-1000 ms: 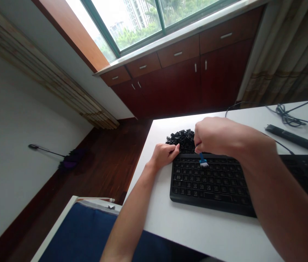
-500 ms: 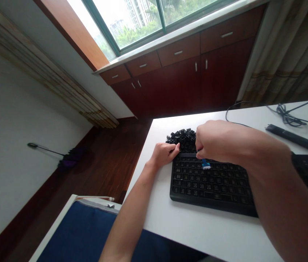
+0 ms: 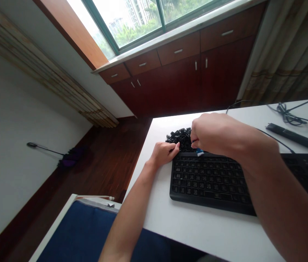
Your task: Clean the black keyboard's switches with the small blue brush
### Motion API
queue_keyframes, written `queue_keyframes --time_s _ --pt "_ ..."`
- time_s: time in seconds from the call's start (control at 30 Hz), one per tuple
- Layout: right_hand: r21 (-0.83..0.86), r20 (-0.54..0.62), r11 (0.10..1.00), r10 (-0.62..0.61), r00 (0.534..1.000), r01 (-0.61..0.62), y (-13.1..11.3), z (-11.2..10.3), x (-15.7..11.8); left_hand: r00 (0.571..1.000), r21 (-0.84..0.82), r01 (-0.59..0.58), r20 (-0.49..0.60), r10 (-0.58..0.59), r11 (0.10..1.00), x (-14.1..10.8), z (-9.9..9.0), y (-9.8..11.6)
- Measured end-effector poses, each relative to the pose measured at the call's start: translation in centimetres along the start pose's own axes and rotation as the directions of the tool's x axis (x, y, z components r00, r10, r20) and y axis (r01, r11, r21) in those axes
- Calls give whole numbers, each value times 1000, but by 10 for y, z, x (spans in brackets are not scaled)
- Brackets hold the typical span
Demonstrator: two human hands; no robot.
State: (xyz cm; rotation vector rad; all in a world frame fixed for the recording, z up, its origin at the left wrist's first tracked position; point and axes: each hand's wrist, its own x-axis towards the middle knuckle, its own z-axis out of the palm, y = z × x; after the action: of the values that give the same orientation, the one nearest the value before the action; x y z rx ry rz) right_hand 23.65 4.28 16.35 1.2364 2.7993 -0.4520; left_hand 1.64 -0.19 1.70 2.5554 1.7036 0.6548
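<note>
Over the far edge of the black keyboard [image 3: 211,182], the right hand [image 3: 211,134] pinches the blue handle of a small brush [image 3: 199,151] between thumb and fingers, which hide most of it; its bristles are hard to make out. The left hand [image 3: 163,154] grips nothing, its fingertips [image 3: 176,146] resting at the keyboard's far left corner, just beside a heap of black keycaps [image 3: 180,139]. The right forearm [image 3: 279,193] cuts across the keyboard's right part. All this lies on a white table [image 3: 197,233], with a black bar [image 3: 293,135] and tangled cable [image 3: 286,117] to the far right.
</note>
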Motion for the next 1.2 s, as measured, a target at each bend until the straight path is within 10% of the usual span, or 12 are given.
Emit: queue_keyframes --time_s 0.7,1.2 --pt "-37 250 997 77 965 -70 -12 -12 -8 1000 2 -1 3 1 1000 0 -1 1" --pt "-49 100 999 20 995 -15 -7 -3 -2 1000 1 -1 2 1 1000 -1 0 0"
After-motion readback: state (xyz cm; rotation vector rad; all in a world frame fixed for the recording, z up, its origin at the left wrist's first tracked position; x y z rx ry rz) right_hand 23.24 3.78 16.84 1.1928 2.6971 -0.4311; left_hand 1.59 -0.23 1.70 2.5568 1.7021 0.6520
